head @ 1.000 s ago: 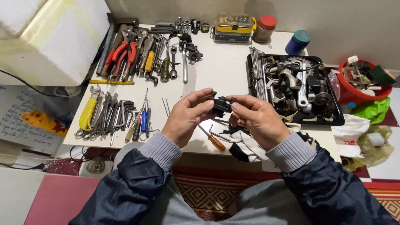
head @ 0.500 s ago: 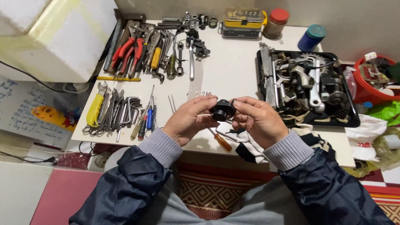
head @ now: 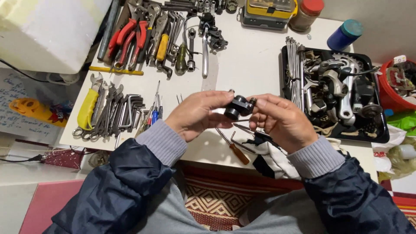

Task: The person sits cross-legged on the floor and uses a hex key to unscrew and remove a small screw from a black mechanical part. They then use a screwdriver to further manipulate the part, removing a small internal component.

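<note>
Both hands grasp a small black part
Left hand (head: 197, 115) and right hand (head: 281, 121) pinch the black part (head: 238, 107); black tray (head: 381, 134) at 2 o'clock

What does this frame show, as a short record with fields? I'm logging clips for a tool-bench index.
left hand: grips the black part from the left
right hand: grips the same part from the right
black part: small, blocky, held above the white table
under the hands: screwdriver with an orange-brown handle, a cloth
table left: wrenches, red pliers
table right: black tray of metal parts
back edge: yellow case, blue-lidded jar
</note>
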